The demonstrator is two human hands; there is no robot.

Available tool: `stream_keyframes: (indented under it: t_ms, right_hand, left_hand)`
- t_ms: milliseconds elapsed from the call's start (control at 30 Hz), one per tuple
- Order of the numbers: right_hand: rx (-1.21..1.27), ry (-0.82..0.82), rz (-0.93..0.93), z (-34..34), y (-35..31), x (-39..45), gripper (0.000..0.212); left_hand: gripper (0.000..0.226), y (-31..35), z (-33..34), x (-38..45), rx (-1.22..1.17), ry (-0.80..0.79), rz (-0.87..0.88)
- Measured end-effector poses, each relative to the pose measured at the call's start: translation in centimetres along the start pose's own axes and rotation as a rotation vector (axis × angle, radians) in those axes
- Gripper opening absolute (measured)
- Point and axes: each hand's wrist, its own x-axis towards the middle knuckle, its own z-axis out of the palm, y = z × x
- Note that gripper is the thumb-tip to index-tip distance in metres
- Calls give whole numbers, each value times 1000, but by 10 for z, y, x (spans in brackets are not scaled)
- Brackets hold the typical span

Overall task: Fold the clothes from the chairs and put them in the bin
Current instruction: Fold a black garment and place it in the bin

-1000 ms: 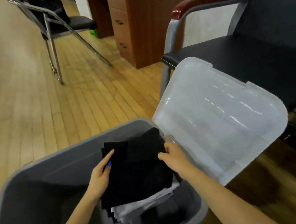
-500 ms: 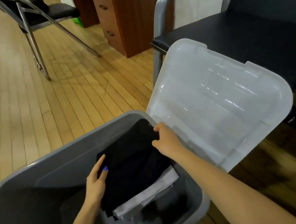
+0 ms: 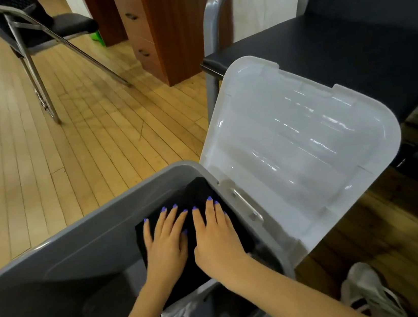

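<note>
A: Two hands lie flat on the folded black garment (image 3: 196, 194) inside the grey bin (image 3: 86, 243). The left hand (image 3: 165, 246) and the right hand (image 3: 217, 239) sit side by side, fingers straight and slightly spread, palms pressing down, nothing pinched.

B: Where in the bin is the garment?

A: Against the bin's wall at about 2 o'clock, beside the hinge of the clear lid (image 3: 302, 151). Its long axis runs from roughly 7 o'clock to 1 o'clock, with the far corner pointing toward 1 o'clock, up near the rim.

B: Is anything under it?

A: A white piece of clothing (image 3: 181, 312) shows beneath its near edge, at 6 o'clock from the hands. How many layers lie below, I cannot tell.

B: And the lid?

A: Swung open, tilted away toward 2 o'clock, its top edge in front of the seat of a dark armchair (image 3: 333, 43) with a grey metal frame.

B: The rest of the room?

A: A wooden floor (image 3: 44, 166) all around. A second chair (image 3: 35, 35) stands at 11 o'clock, well apart from the bin. A wooden drawer cabinet (image 3: 156, 27) stands at 12 o'clock. A white shoe (image 3: 366, 294) shows at 4 o'clock, just beside the bin.
</note>
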Motion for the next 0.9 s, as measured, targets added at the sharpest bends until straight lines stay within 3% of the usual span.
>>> stream_keyframes:
  t_ms: [67,167,267,333,500,600,700,767,900]
  right_hand:
    - [3,-27,6,3,1,3,75]
    - [-38,-78,-5,9,4,10,80]
    - [-65,-93,-33,18,2,21,79]
    - [-48,-100,-34,24,0,29,76]
    - [-11,-90,-14,38,0,44,73]
    - [-2,-14,1,42,-1,47,75]
    - [34,32,8,49,1,40,73]
    - [96,38,12,55,7,40,60]
    - [406,-169,-26,52,25,62,55]
  left_hand:
    - [55,3,11,15,-9,-115,-28]
    - [71,4,29,18,-128,-216,-267]
    - [89,6,40,-3,-287,-193,-592]
    - [93,8,45,-18,-318,-197,-679]
    - [86,10,44,-19,-242,-182,-669]
    - [76,8,51,-14,-102,-67,-428]
    - [64,4,56,-1,33,-106,-211]
    - [67,3,51,15,-2,-177,-223]
    - [70,7,39,35,-175,-225,-395]
